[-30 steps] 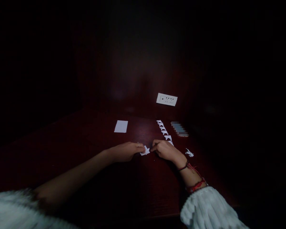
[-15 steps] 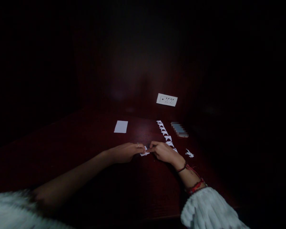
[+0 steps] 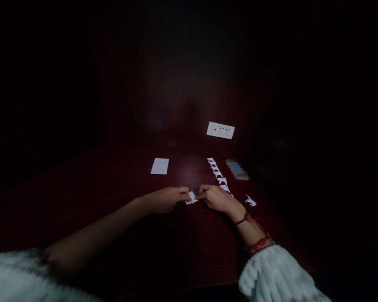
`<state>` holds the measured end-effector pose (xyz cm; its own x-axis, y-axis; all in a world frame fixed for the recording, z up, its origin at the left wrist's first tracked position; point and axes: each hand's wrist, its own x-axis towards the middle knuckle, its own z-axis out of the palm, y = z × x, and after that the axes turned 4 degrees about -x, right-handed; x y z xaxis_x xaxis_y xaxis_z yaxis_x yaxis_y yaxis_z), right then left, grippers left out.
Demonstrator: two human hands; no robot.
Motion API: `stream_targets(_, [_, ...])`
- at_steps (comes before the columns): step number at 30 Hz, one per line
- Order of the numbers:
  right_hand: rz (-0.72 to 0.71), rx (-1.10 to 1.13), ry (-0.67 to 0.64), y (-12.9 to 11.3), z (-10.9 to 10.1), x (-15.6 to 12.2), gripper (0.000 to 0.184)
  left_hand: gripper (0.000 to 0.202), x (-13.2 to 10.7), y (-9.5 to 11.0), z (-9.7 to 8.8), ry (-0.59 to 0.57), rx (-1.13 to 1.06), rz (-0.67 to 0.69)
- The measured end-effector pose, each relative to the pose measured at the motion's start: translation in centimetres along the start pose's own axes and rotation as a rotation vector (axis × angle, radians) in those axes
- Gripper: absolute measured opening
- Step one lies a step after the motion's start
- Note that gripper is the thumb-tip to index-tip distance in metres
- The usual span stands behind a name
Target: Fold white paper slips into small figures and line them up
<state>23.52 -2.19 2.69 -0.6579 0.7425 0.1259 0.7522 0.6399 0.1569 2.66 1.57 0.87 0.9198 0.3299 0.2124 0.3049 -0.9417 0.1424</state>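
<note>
A small white folded paper piece (image 3: 191,198) lies on the dark red wooden table (image 3: 189,247) between my two hands. My left hand (image 3: 168,198), with a ring on one finger, pinches its left edge. My right hand (image 3: 216,198) pinches its right edge, fingers curled. A row of several small folded white paper shapes (image 3: 219,177) runs away from my right hand toward the back. One more folded paper shape (image 3: 250,201) lies alone to the right of my right wrist.
A flat white paper rectangle (image 3: 160,166) lies behind my left hand. A phone (image 3: 237,169) rests right of the paper row. A white wall socket (image 3: 220,130) sits on the panel behind the table. The surroundings are very dark.
Both hands stay on the small paper piece, with only slight finger shifts closing in on it. Nothing else on the table moved.
</note>
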Motion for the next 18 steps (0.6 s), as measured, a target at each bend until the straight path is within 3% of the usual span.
stream_targets(11, [0.017, 0.018, 0.048, 0.0, -0.09, -0.19, 0.04, 0.051, 0.04, 0.17, -0.04, 0.022, -0.024, -0.016])
stream_targets(18, [0.0, 0.004, -0.019, -0.36, 0.05, 0.0, 0.042, 0.047, 0.0, 0.07, 0.08, 0.031, -0.029, -0.014])
